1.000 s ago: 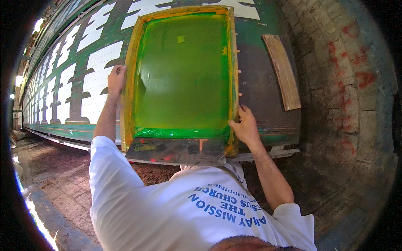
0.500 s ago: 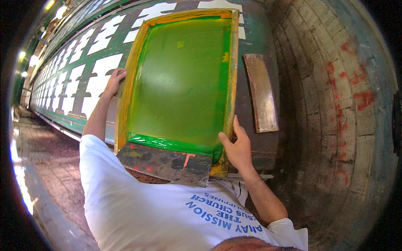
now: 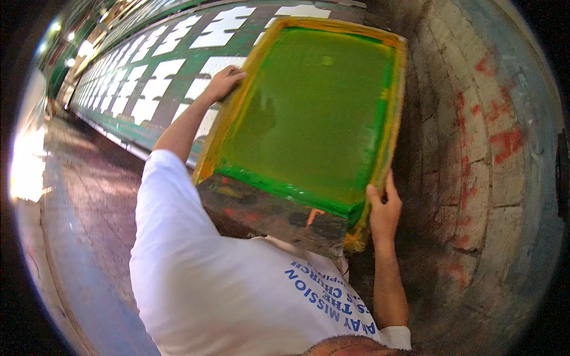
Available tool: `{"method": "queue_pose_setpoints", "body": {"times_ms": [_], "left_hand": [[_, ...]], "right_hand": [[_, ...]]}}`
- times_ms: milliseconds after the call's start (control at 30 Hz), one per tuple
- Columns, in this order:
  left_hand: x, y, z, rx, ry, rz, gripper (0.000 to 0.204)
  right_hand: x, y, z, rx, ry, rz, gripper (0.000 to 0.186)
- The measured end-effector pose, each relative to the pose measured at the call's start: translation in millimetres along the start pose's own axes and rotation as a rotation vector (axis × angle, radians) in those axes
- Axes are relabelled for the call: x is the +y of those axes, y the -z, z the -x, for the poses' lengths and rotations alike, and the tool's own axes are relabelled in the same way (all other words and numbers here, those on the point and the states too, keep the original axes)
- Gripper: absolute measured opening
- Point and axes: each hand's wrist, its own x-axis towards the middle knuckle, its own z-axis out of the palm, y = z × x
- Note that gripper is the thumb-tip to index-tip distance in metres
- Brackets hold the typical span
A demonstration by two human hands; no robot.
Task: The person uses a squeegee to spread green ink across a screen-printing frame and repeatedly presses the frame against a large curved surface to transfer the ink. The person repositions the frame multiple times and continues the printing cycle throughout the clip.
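Observation:
A screen printing frame point(image 3: 309, 124) with green mesh and a yellow-orange taped border is held up in front of me, tilted. My left hand point(image 3: 225, 83) is closed round its left edge, fingers curled at the rim. Lower down, my right hand point(image 3: 385, 215) grips the right edge, thumb on the near side. A dark, paint-stained board point(image 3: 267, 210) sits along the frame's bottom edge. The undersides of both grips are hidden by the frame.
Long dark green printing tables point(image 3: 133, 132) run away to the far left, with white cut fabric pieces point(image 3: 167, 70) laid in rows. A block wall point(image 3: 469, 148) with red paint marks rises on the right. Brown flooring point(image 3: 89, 178) lies to the left.
The frame and both hands have shifted rightward in the view, and the frame leans more. The brown wooden strip on the table at right is no longer visible.

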Motion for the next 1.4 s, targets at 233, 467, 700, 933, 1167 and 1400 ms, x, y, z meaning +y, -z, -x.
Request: {"method": "queue_pose_setpoints", "body": {"times_ms": [233, 467, 700, 933, 1167, 1400], "left_hand": [[78.3, -74.3, -9.9, -0.036, -0.068, -0.008, 0.072], [97.6, -74.0, -22.1, 0.005, 0.017, 0.004, 0.069], [90.0, -46.6, -54.1, 0.121, 0.169, 0.11, 0.054], [71.6, -23.8, -99.0, 0.352, 0.314, 0.143, 0.048], [79.8, -7.7, -162.8, 0.497, 0.426, 0.24, 0.043], [74.3, -35.8, -194.5, 0.647, 0.549, 0.311, 0.045]], "right_hand": [[28.5, 92.6, -28.8, 0.082, -0.008, -0.136, 0.06], [34.9, 119.7, -98.9, 0.016, 0.032, -0.143, 0.057], [30.4, 99.1, -227.2, -0.099, 0.126, -0.086, 0.056], [-11.0, 46.4, -403.6, -0.305, 0.244, -0.022, 0.06], [-49.9, 1.3, -547.1, -0.451, 0.289, -0.071, 0.062], [-58.6, -31.9, -677.1, -0.622, 0.356, -0.056, 0.062]]}}
